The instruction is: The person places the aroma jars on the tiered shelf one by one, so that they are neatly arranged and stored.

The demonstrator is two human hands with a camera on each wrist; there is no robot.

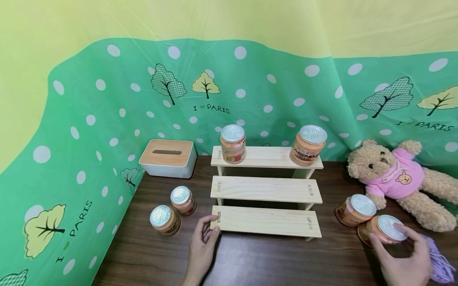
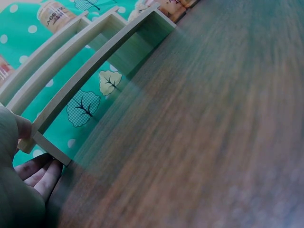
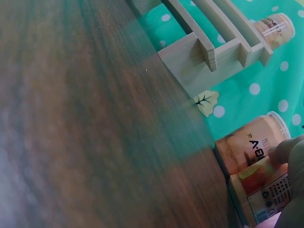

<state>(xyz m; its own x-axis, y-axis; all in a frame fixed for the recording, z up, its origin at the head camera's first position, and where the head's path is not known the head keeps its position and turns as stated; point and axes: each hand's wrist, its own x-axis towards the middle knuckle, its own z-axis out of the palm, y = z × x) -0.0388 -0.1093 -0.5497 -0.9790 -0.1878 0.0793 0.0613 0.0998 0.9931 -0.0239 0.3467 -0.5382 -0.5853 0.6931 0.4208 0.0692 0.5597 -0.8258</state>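
Note:
A three-step wooden shelf (image 1: pixel 264 220) stands in the middle of the table. My left hand (image 1: pixel 201 248) grips the left end of its lowest board; the left wrist view shows the thumb (image 2: pixel 23 127) at the board and the other fingers lower, by the side panel. To the right, my right hand (image 1: pixel 408 256) holds a jar (image 1: pixel 384 230) of orange contents with a silvery lid, thumb and fingers on opposite sides. Right beside it is a similar jar (image 1: pixel 354 210). Two more jars, a left one (image 1: pixel 233 145) and a right one (image 1: pixel 307 146), stand upright on the top step.
Left of the shelf stand two jars, one nearer (image 1: pixel 165 221) and one farther (image 1: pixel 183 201). A tissue box (image 1: pixel 168 159) with a wooden top sits behind them. At the right lie a teddy bear (image 1: pixel 397 174) in pink and a purple yarn bundle (image 1: pixel 440 264). Green patterned cloth (image 1: pixel 118 119) hangs behind.

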